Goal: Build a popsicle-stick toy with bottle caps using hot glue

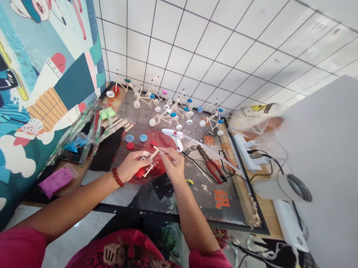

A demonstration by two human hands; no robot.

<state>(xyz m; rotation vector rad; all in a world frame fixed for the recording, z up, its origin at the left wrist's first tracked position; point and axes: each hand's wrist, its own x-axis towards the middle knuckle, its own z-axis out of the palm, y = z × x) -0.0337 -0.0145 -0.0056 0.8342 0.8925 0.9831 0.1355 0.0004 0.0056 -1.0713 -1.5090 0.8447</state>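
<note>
My left hand (133, 166), with a red bead bracelet at the wrist, is closed around a small frame of pale wooden sticks (147, 171). A red bottle cap (140, 172) sits at the frame's lower end. My right hand (174, 164) pinches at the upper end of the frame, by a short dark-tipped stick (156, 148). The fingers hide where the sticks meet. Just beyond my hands lie a white hot glue gun (175, 138) with a clear glue stick in it, two blue caps (143, 138) and red caps (130, 146).
Several stick-built tricycle models (175, 108) with cap wheels stand along the tiled wall. Red-handled pliers (212, 165) and a black cord lie to the right, near a power strip (250, 153). Bagged sticks (114, 129) and pink clay (56, 181) lie left.
</note>
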